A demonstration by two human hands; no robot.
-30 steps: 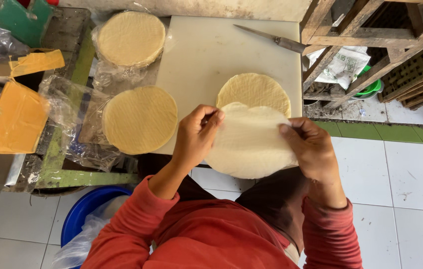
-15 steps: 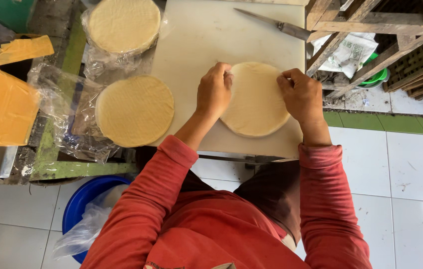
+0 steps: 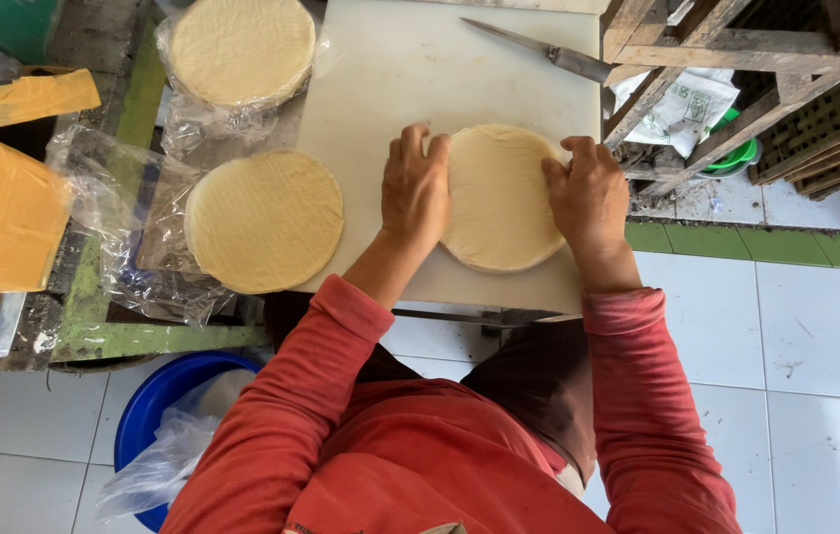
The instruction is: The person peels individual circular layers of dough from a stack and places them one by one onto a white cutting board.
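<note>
The round flat dough sheet (image 3: 499, 198) lies on the white board (image 3: 390, 89) on the counter, and both hands press down on it. The left hand (image 3: 417, 193) lies flat on its left edge and the right hand (image 3: 588, 193) on its right edge, fingers bent a little, with neither grip closed around anything. A knife (image 3: 538, 49) lies at the far end of the board, and two more dough stacks (image 3: 264, 220) sit on clear plastic to the left.
</note>
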